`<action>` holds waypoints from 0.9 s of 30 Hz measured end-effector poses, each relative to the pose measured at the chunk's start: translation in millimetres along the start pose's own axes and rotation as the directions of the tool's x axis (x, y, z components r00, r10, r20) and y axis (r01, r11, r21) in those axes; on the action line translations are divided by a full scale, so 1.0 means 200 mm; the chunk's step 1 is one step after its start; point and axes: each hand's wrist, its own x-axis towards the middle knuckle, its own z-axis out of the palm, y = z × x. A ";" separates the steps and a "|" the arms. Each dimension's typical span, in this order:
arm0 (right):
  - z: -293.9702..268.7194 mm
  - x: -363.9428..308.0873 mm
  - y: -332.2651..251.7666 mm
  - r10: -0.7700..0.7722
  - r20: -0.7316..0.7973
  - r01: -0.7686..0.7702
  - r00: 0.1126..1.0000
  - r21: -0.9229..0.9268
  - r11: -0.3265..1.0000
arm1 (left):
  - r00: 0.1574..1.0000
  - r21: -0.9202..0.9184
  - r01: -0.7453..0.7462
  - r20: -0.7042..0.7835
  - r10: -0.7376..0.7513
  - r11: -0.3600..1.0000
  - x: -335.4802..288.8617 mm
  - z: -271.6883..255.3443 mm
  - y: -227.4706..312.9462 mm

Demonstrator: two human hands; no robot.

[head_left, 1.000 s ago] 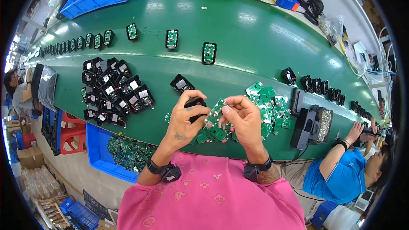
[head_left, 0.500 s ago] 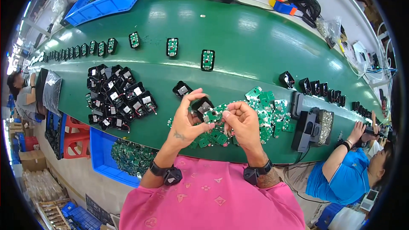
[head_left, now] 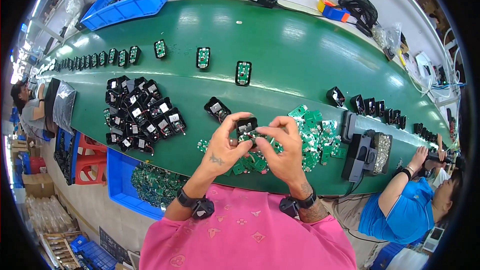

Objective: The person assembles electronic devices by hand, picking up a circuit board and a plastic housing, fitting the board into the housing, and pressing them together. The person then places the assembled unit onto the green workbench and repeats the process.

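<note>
My left hand (head_left: 220, 151) is closed around a small black plastic housing (head_left: 246, 123), tilted up above the bench. At the housing's near edge sits a green circuit board (head_left: 246, 138), partly hidden by fingers. My right hand (head_left: 285, 147) pinches at the board's right end with thumb and forefinger; the exact contact is hard to make out. Beneath and right of my hands lies a loose pile of green circuit boards (head_left: 312, 140). Just beyond my left hand lies another black housing (head_left: 216, 108) with a silvery block inside.
Many black housings (head_left: 145, 110) are heaped at left. Housings fitted with boards (head_left: 243, 73) form a row along the green bench (head_left: 290, 45). A black device (head_left: 356, 155) stands at right, near a co-worker in a blue shirt (head_left: 400, 210). A blue crate (head_left: 120, 180) sits below the bench.
The board has moved left, from in front of the housing to against its near edge. My right hand has shifted slightly left with it, and the housing has tipped more upright.
</note>
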 end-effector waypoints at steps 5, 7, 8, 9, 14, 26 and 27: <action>0.01 0.06 -0.03 -0.034 0.075 0.039 0.997 -0.065 0.997 | 0.998 0.078 -0.063 0.035 0.061 0.995 0.01 0.01 -0.01; -0.01 0.06 -0.01 -0.068 0.131 0.075 0.989 -0.048 0.996 | 0.997 0.051 -0.040 0.063 0.037 0.998 0.01 0.03 0.00; 0.00 0.06 0.01 -0.069 0.132 0.076 0.989 -0.047 0.996 | 0.997 0.051 -0.041 0.061 0.038 0.998 0.01 0.03 0.01; 0.01 0.04 0.02 -0.071 0.086 0.073 0.994 -0.016 0.997 | 0.997 -0.013 0.020 0.072 -0.019 1.000 0.01 0.03 0.02; 0.05 0.01 0.04 0.007 -0.034 -0.004 0.999 0.066 0.998 | 0.993 -0.161 0.113 0.061 -0.105 0.980 0.03 0.04 0.04; 0.04 0.03 0.07 0.228 0.065 -0.234 0.972 0.409 0.882 | 0.999 -0.100 0.043 0.005 -0.043 0.994 0.03 0.09 0.06; 0.05 0.03 0.06 0.244 0.042 -0.238 0.969 0.434 0.869 | 0.999 -0.106 0.035 -0.013 -0.036 0.994 0.04 0.09 0.06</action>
